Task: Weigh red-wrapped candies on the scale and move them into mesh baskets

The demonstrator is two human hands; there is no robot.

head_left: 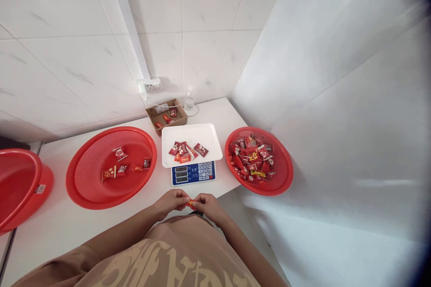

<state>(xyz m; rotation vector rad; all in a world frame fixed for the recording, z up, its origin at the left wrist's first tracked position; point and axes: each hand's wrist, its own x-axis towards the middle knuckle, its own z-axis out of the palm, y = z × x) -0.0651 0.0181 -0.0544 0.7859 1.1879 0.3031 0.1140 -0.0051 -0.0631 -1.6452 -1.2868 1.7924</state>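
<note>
Between the pinching hands (173, 202) (206, 206) sits a small red packet (191, 204) with yellow markings, partly hidden by fingers.

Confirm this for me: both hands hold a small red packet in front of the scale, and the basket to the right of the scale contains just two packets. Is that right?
Not quite. The basket to the right of the scale contains a heap of packets, as the head view shows. The left hand and right hand do hold a small red packet in front of the scale.

Scale (193, 173) at the worktop's (220, 119) front edge — large baskets (111, 188) (259, 188) either side, cardboard box (166, 119) behind.
</note>
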